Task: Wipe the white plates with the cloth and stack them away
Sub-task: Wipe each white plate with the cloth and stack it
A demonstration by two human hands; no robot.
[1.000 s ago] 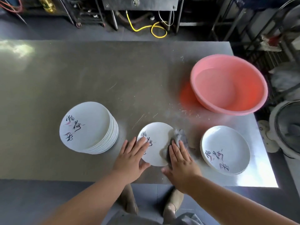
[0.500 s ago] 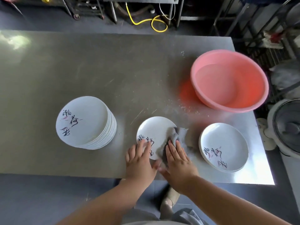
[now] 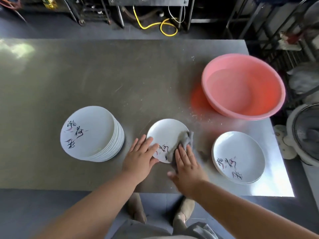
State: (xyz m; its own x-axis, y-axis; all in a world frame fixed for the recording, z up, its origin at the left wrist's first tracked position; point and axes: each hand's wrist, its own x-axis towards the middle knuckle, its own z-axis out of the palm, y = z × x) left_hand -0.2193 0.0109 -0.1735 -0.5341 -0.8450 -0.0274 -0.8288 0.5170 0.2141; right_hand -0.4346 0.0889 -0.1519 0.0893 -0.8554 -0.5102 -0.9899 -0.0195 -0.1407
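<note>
A white plate (image 3: 166,133) with black brush lettering lies flat near the front edge of the steel table (image 3: 86,75). My left hand (image 3: 140,156) rests flat on its left rim with straight fingers. My right hand (image 3: 187,165) presses a grey cloth (image 3: 183,142) onto the plate's right side, fingers stretched out. A tall stack of white plates (image 3: 91,133) stands to the left. A short pile of white plates (image 3: 239,155) lies to the right.
A pink plastic basin (image 3: 245,85) sits at the table's back right. A fan (image 3: 305,133) stands off the table's right edge. Yellow hose (image 3: 162,26) and metal frames lie on the floor behind. My feet show below the front edge.
The plate has turned under my hands, its lettering moving from the left toward the front. My left hand shifted left along the rim. The cloth stays on the right side.
</note>
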